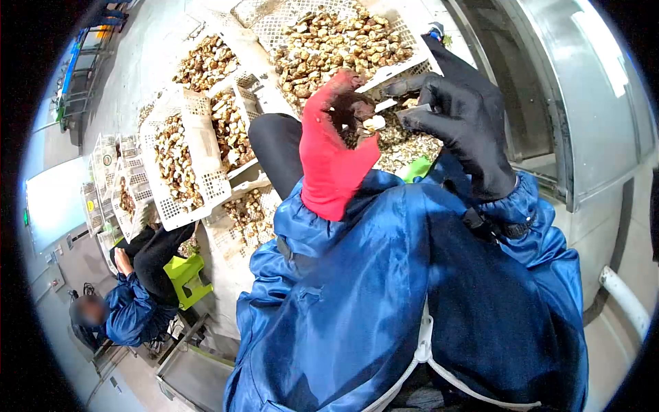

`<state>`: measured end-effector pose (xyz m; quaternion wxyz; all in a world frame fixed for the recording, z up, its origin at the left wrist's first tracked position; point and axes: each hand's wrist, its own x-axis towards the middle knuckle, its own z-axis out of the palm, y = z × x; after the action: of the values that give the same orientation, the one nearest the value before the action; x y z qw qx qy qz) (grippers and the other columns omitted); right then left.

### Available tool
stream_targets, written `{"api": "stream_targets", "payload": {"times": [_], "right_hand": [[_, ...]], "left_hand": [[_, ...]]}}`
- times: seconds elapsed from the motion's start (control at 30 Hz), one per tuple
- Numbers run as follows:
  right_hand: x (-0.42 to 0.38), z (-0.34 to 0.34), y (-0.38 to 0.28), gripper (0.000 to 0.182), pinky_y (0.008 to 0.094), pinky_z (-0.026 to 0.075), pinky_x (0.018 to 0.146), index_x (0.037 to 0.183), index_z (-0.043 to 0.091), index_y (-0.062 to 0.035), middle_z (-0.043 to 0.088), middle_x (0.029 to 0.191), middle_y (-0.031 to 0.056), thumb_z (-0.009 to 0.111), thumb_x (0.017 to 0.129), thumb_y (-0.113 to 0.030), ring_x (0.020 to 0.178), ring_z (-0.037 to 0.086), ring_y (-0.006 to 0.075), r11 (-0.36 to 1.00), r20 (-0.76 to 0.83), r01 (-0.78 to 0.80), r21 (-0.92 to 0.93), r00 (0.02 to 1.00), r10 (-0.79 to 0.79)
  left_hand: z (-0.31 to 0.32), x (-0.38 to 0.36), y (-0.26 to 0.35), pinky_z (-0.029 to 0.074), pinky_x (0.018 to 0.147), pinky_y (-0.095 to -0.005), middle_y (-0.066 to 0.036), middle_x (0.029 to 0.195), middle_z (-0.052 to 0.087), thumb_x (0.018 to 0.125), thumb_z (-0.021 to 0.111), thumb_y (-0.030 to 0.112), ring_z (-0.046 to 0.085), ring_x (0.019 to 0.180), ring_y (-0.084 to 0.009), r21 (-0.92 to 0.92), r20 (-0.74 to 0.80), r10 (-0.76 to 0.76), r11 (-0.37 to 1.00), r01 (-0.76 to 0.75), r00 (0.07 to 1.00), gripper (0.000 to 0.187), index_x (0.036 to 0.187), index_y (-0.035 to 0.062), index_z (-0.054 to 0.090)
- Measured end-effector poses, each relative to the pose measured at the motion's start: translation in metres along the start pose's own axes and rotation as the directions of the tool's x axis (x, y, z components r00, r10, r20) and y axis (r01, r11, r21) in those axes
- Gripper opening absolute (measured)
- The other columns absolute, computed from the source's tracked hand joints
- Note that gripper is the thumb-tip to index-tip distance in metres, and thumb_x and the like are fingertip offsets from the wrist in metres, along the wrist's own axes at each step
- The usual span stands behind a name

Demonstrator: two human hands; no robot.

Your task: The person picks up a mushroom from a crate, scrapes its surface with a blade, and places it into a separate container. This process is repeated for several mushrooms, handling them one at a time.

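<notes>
My left hand [334, 147] wears a red glove with dark, stained fingertips and is closed around a small pale shellfish piece [374, 123]. Just to its right, my right hand [461, 123] in a black glove grips a short knife [414, 108] whose blade points at that piece. Both hands are raised in front of me over a pile of shells [405, 144]. Blue shiny sleeves cover both my arms.
White perforated crates [199, 130] full of brown shellfish stand around, the largest [336, 41] just behind my hands. A steel wall [549, 103] runs along the right. Another person in blue [130, 309] sits at lower left beside a green stool [185, 275].
</notes>
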<state>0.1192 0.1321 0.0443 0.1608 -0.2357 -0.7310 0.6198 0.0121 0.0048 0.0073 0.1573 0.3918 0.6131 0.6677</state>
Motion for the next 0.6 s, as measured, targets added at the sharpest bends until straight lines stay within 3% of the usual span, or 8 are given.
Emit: {"api": "stream_targets", "payload": {"times": [0.03, 0.17, 0.23, 0.3, 0.4, 0.5, 0.53, 0.6], "right_hand": [[0.002, 0.002, 0.011, 0.012, 0.0233, 0.044, 0.068, 0.077, 0.055, -0.0007, 0.063, 0.085, 0.0058, 0.061, 0.076, -0.012, 0.075, 0.054, 0.008, 0.993, -0.011, 0.088, 0.078, 0.996, -0.088], [0.0, -0.004, 0.014, 0.012, 0.0235, 0.043, 0.068, 0.073, 0.054, -0.0021, 0.059, 0.08, 0.0049, 0.062, 0.074, -0.01, 0.077, 0.052, 0.0085, 0.984, 0.095, -0.124, -0.13, 0.986, 0.137], [0.006, 0.0, 0.024, 0.013, 0.0233, 0.042, 0.066, 0.074, 0.055, -0.0024, 0.057, 0.075, 0.0022, 0.064, 0.073, -0.011, 0.073, 0.051, 0.008, 0.994, 0.068, 0.084, 0.066, 0.994, -0.088], [0.007, 0.006, 0.029, 0.013, 0.0232, 0.042, 0.065, 0.075, 0.056, -0.0022, 0.056, 0.073, 0.0002, 0.064, 0.072, -0.011, 0.071, 0.05, 0.0077, 0.966, 0.048, 0.147, 0.211, 0.986, -0.16], [0.005, 0.011, 0.026, 0.011, 0.023, 0.042, 0.065, 0.077, 0.057, -0.0014, 0.057, 0.074, -0.0011, 0.062, 0.072, -0.009, 0.07, 0.05, 0.0077, 0.955, 0.092, 0.019, 0.296, 0.995, -0.048], [0.005, 0.01, 0.019, 0.011, 0.0226, 0.042, 0.066, 0.079, 0.058, -0.0005, 0.059, 0.073, 0.0006, 0.058, 0.074, -0.01, 0.07, 0.051, 0.0069, 0.975, 0.132, -0.134, 0.18, 0.985, 0.111], [0.005, 0.011, 0.019, 0.012, 0.0227, 0.042, 0.065, 0.079, 0.058, -0.0003, 0.058, 0.072, 0.0008, 0.058, 0.074, -0.011, 0.069, 0.051, 0.0068, 0.983, 0.106, -0.084, 0.161, 0.992, 0.067], [0.005, 0.013, 0.02, 0.014, 0.0229, 0.042, 0.063, 0.078, 0.058, 0.0, 0.057, 0.068, 0.0011, 0.058, 0.074, -0.013, 0.068, 0.051, 0.0066, 0.993, 0.051, 0.017, 0.118, 0.998, -0.023]], "left_hand": [[0.001, -0.001, -0.004, 0.043, 0.079, -0.0244, -0.008, 0.114, 0.049, 0.063, 0.056, -0.01, 0.052, 0.09, -0.0134, 0.043, -0.015, 0.036, 0.998, -0.035, 0.999, 0.066, 0.125, 0.0031, 0.034], [0.0, 0.0, -0.004, 0.044, 0.079, -0.0252, -0.008, 0.114, 0.049, 0.064, 0.055, -0.01, 0.053, 0.09, -0.0137, -0.039, -0.029, 0.004, 0.999, -0.005, 1.0, 0.064, 0.123, 0.0028, 0.037], [-0.004, -0.001, -0.009, 0.044, 0.083, -0.0293, -0.011, 0.116, 0.048, 0.062, 0.058, -0.01, 0.053, 0.096, -0.0183, 0.015, 0.008, 0.005, 1.0, -0.005, 1.0, 0.066, 0.123, 0.0015, 0.036], [-0.007, -0.004, -0.015, 0.045, 0.084, -0.0309, -0.013, 0.117, 0.049, 0.062, 0.058, -0.011, 0.054, 0.098, -0.0207, 0.113, 0.051, 0.036, 0.993, -0.041, 0.998, 0.066, 0.123, 0.0015, 0.036], [-0.003, -0.004, -0.022, 0.046, 0.08, -0.0304, -0.013, 0.116, 0.05, 0.063, 0.057, -0.012, 0.055, 0.095, -0.0199, 0.125, 0.097, 0.231, 0.962, -0.242, 0.968, 0.065, 0.123, 0.0018, 0.037], [-0.005, -0.005, -0.021, 0.047, 0.076, -0.0295, -0.012, 0.114, 0.051, 0.064, 0.057, -0.012, 0.055, 0.094, -0.019, 0.119, 0.108, 0.195, 0.971, -0.207, 0.975, 0.065, 0.124, 0.002, 0.036], [-0.004, -0.004, -0.02, 0.047, 0.076, -0.0294, -0.012, 0.114, 0.051, 0.064, 0.058, -0.012, 0.055, 0.095, -0.0188, 0.114, 0.109, 0.201, 0.97, -0.213, 0.974, 0.065, 0.124, 0.0019, 0.036], [-0.003, -0.004, -0.011, 0.046, 0.078, -0.028, -0.012, 0.114, 0.05, 0.064, 0.062, -0.009, 0.054, 0.096, -0.0178, -0.042, 0.084, -0.063, 0.997, 0.067, 0.995, 0.067, 0.125, 0.0011, 0.036]]}}
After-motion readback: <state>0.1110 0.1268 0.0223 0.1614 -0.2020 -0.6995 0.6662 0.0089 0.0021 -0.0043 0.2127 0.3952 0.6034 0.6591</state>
